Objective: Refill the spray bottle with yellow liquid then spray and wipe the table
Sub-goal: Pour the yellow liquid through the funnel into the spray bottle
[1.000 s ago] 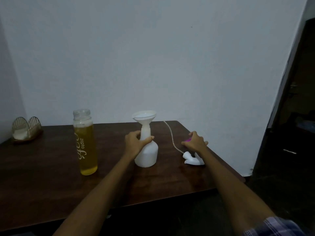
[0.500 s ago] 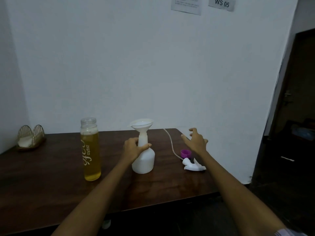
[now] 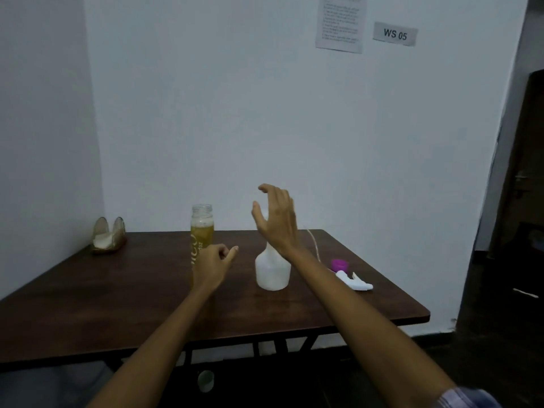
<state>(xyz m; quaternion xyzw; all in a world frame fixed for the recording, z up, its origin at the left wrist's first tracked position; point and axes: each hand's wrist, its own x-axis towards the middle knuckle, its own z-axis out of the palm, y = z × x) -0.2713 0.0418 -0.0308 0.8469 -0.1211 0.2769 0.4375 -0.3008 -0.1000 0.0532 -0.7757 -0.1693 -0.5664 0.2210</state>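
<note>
Bare hands (image 3: pixel 275 219) raised, empty.

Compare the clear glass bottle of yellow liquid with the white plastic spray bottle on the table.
The clear glass bottle of yellow liquid is see-through, so its fill shows; the white plastic spray bottle is opaque. The glass bottle is a tall, straight cylinder; the spray bottle is squat with a bulbous base narrowing to a neck. The glass bottle's open mouth is in plain sight; the spray bottle's top is hidden behind the right hand. Both stand upright on the dark wooden table.
</note>
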